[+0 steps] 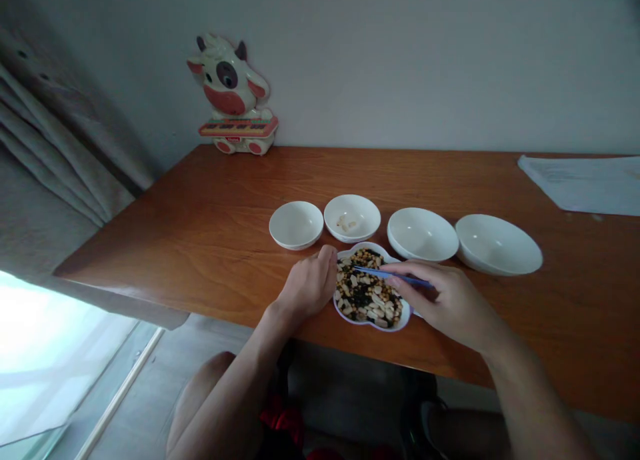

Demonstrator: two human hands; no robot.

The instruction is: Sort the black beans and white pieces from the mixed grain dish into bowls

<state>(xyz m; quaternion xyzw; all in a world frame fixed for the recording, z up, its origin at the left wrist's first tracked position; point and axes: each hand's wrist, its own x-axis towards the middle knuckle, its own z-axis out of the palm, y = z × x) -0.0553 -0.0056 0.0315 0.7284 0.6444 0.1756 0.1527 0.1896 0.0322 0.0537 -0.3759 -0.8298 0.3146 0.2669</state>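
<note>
Briefly, blue chopsticks are pinched by the right hand, its fingers nearly closed around them, with the tips held over a peanut and dark-bean mix in a lobed white dish. The left hand is curled just beside the dish's left rim; whether anything is held cannot be told. Four white bowls are lined up on the far side on a wooden table, and a few pale pieces are seen in the second from left.

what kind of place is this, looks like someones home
Probably a room in a home, though which room is hard to tell. A toy cow with a little keyboard stands at the back of a wooden table, and a long fabric curtain hangs beside it.
</note>
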